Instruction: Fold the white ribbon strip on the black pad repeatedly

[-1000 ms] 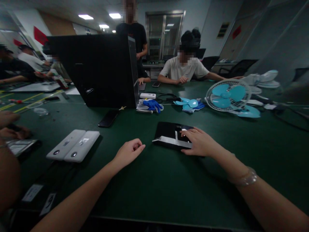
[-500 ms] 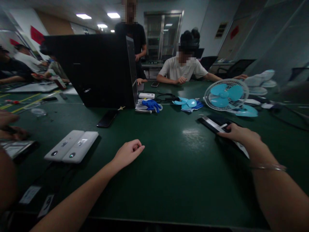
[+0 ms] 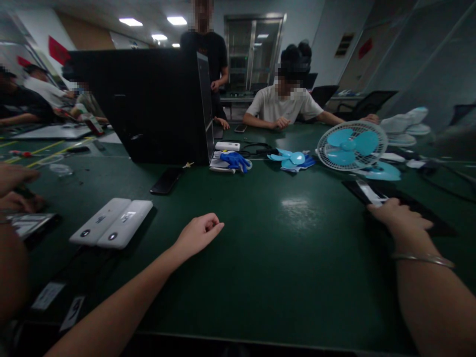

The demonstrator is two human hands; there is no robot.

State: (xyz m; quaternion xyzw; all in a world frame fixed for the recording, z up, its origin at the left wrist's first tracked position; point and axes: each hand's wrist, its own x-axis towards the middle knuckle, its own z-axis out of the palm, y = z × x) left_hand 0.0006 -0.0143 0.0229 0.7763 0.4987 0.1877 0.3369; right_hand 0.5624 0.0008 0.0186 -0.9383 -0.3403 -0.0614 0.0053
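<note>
My left hand [image 3: 201, 232] rests on the green table, its fingers curled and closed, with nothing visible in them. On the right, my right hand [image 3: 399, 215] is closed at a flat black piece [image 3: 433, 220] with a pale, shiny strip [image 3: 366, 191] along its left part. The thumb lies by the strip and the other fingers bend over the black surface. Part of the piece is hidden under this hand, and its kind is unclear. Behind it stands a round fan head [image 3: 351, 146] with light-blue blades in a white grille.
A black computer case [image 3: 148, 106] stands back left. Near it lie a phone [image 3: 166, 181], keys [image 3: 188, 164] and blue-white gloves [image 3: 234, 161]. Two white power banks [image 3: 111, 223] lie left. Loose blue fan blades [image 3: 288, 157] are mid-table. A co-worker [image 3: 286, 106] sits opposite; another person's hands [image 3: 18, 186] work at left.
My right hand has moved to the right, and the flat black piece with the pale strip has shifted right along with it. My left hand has stayed in place.
</note>
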